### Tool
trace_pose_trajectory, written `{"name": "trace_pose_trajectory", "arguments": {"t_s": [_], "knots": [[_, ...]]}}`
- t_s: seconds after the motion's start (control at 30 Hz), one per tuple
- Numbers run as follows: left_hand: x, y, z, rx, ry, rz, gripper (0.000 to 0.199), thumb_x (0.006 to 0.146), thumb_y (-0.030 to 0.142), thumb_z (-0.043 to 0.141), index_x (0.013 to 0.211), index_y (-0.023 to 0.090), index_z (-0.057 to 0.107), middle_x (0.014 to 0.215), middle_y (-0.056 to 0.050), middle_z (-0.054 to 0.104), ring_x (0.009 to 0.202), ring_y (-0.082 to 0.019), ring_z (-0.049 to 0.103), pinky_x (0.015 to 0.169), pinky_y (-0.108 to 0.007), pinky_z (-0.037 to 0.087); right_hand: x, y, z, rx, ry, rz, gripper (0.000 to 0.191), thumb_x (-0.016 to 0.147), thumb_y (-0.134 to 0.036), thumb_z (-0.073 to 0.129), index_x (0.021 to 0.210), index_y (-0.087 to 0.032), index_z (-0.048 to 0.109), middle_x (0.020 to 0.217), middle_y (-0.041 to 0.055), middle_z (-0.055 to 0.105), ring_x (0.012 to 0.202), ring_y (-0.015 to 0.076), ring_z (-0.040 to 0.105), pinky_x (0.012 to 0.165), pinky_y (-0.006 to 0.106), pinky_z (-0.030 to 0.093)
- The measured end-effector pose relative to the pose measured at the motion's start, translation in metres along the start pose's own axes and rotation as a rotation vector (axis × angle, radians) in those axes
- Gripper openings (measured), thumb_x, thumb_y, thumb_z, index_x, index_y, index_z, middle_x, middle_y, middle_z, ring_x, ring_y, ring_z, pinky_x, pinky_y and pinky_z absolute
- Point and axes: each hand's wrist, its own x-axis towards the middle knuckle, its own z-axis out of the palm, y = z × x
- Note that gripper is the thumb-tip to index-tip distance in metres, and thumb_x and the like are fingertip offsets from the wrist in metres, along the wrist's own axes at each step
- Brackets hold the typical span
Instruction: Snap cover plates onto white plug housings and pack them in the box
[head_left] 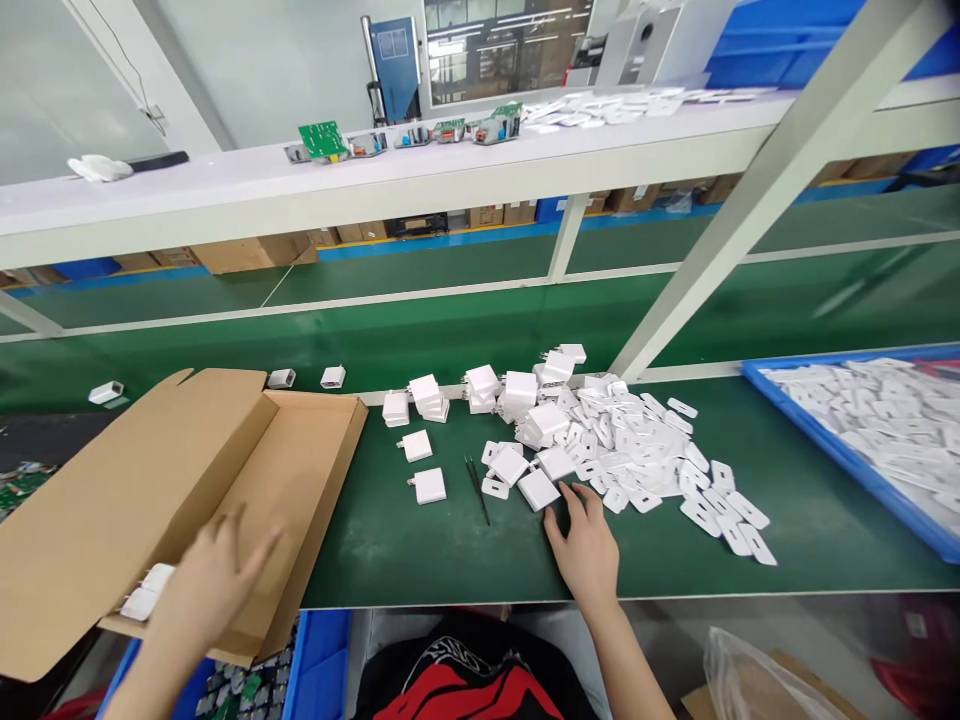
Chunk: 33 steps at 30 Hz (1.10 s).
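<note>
My left hand [214,570], smeared a little by motion, is over the open cardboard box [300,470] with its fingers spread and nothing visible in them. Beside its wrist, white charger bodies [150,590] lie in the near corner of the box. My right hand [589,550] is low over the green bench, its thumb and forefinger apart at the near edge of a white plug charger [538,490]; its fingertips seem to touch it without closing round it. More white chargers [520,390] are heaped behind. Flat white cover plates [630,440] pile up to the right.
Black tweezers [478,490] lie left of the right hand. A blue tray [847,450] of white pieces stands at the right. Green circuit boards [322,140] sit on the shelf above. A slanted white post [750,200] rises behind the pile. A blue bin [322,650] is below the box.
</note>
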Motion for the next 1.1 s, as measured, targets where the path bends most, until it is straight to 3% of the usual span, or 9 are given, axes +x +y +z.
{"name": "trace_pose_trajectory", "arguments": {"t_s": [0.1,0.2,0.27,0.37,0.57,0.7,0.93,1.0,1.1], "knots": [[-0.023,0.058,0.005,-0.047,-0.074,0.085,0.075,0.101,0.055,0.034,0.162,0.013,0.030,0.131,-0.023,0.070,0.093,-0.039,0.076,0.073,-0.043,0.056,0.000,0.002,-0.005,0.043,0.097,0.077,0.042,0.101,-0.044,0.048,0.126,-0.018,0.069,0.135,0.0183,0.058,0.103,0.0302,0.066,0.075,0.040,0.054],[-0.029,0.083,0.013,-0.094,-0.154,0.046,0.061,0.107,0.037,0.019,0.161,0.010,0.025,0.108,-0.019,0.077,0.091,-0.038,0.079,0.070,-0.040,0.054,-0.001,0.013,-0.015,-0.037,0.244,0.108,0.042,0.100,-0.042,0.050,0.125,-0.014,0.071,0.133,0.0210,0.061,0.111,0.0350,0.061,0.091,0.049,0.050],[-0.025,0.084,0.018,-0.098,-0.120,-0.019,0.057,0.108,0.033,0.013,0.158,0.011,0.030,0.105,-0.019,0.077,0.094,-0.039,0.078,0.071,-0.042,0.054,-0.002,0.025,-0.022,-0.129,0.253,0.112,0.044,0.100,-0.040,0.049,0.130,-0.014,0.069,0.138,0.0216,0.061,0.117,0.0388,0.058,0.093,0.053,0.048],[-0.017,0.079,0.021,-0.068,-0.018,-0.066,0.056,0.109,0.032,0.011,0.155,0.010,0.032,0.118,-0.023,0.074,0.103,-0.041,0.076,0.073,-0.044,0.055,-0.003,0.042,-0.029,-0.163,0.199,0.098,0.044,0.101,-0.039,0.047,0.132,-0.017,0.069,0.141,0.0195,0.063,0.118,0.0399,0.059,0.087,0.052,0.049],[-0.012,0.080,0.022,-0.094,0.038,-0.078,0.054,0.108,0.024,0.014,0.156,0.006,0.030,0.121,-0.024,0.071,0.111,-0.040,0.072,0.081,-0.045,0.056,-0.004,0.051,-0.025,-0.066,0.244,0.028,0.043,0.102,-0.051,0.050,0.107,-0.015,0.073,0.134,0.0233,0.060,0.104,0.0334,0.066,0.077,0.043,0.049],[-0.011,0.079,0.029,-0.113,0.119,-0.055,0.055,0.108,0.020,0.018,0.159,0.004,0.028,0.123,-0.025,0.069,0.107,-0.038,0.073,0.087,-0.046,0.055,-0.005,0.052,-0.021,-0.010,0.275,0.034,0.048,0.103,-0.057,0.048,0.097,-0.016,0.071,0.123,0.0209,0.065,0.107,0.0345,0.065,0.078,0.042,0.049],[-0.008,0.079,0.031,-0.121,0.106,-0.120,0.058,0.106,0.016,0.025,0.164,0.008,0.025,0.111,-0.020,0.072,0.101,-0.036,0.074,0.076,-0.041,0.056,-0.006,0.059,-0.021,0.085,0.253,0.076,0.046,0.100,-0.056,0.051,0.109,-0.015,0.071,0.113,0.0192,0.069,0.105,0.0353,0.065,0.082,0.045,0.050],[-0.008,0.083,0.028,-0.080,0.190,-0.122,0.056,0.107,0.022,0.031,0.161,0.007,0.032,0.119,-0.023,0.070,0.106,-0.039,0.072,0.082,-0.045,0.057,-0.006,0.057,-0.024,0.122,0.244,0.119,0.044,0.098,-0.055,0.054,0.110,-0.016,0.070,0.112,0.0185,0.070,0.103,0.0353,0.065,0.081,0.045,0.051],[-0.009,0.102,0.023,-0.081,0.457,-0.022,0.051,0.106,0.030,0.041,0.151,0.006,0.046,0.138,-0.028,0.060,0.128,-0.044,0.061,0.101,-0.055,0.052,-0.009,0.050,-0.033,0.163,0.309,0.142,0.038,0.095,-0.048,0.060,0.112,-0.016,0.069,0.110,0.0168,0.072,0.102,0.0350,0.067,0.084,0.046,0.053]]}}
